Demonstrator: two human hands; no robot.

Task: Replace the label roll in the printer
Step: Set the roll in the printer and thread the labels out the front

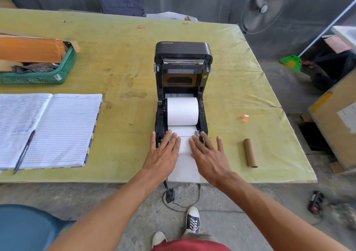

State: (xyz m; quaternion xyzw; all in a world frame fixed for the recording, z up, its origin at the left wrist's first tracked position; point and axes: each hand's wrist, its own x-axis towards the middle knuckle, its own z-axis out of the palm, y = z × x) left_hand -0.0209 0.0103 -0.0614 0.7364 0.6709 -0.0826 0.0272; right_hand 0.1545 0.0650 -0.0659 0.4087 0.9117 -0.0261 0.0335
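Pressing flat, open-palmed, the left hand point(163, 152) and right hand point(207, 154) grip nothing, resting on the white paper label strip point(185, 164). It leads from the white label roll point(182, 111) inside the open black plastic printer point(183, 50). A brown cardboard core tube point(250, 152) lies on the yellow-green surface point(125, 58).

txt: "Xprinter" | on: printer lid point(183, 47) | other txt: illegible

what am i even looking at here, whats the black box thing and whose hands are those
The single picture comes from a camera worn on a person's head, looking down at their own arms. The black box is a label printer with its lid swung up, and a white label roll sits inside. The left hand and right hand lie flat, open, pressing the paper strip pulled toward the table edge. On the green table also lie an empty cardboard core, an open notebook with a pen, and a green basket.
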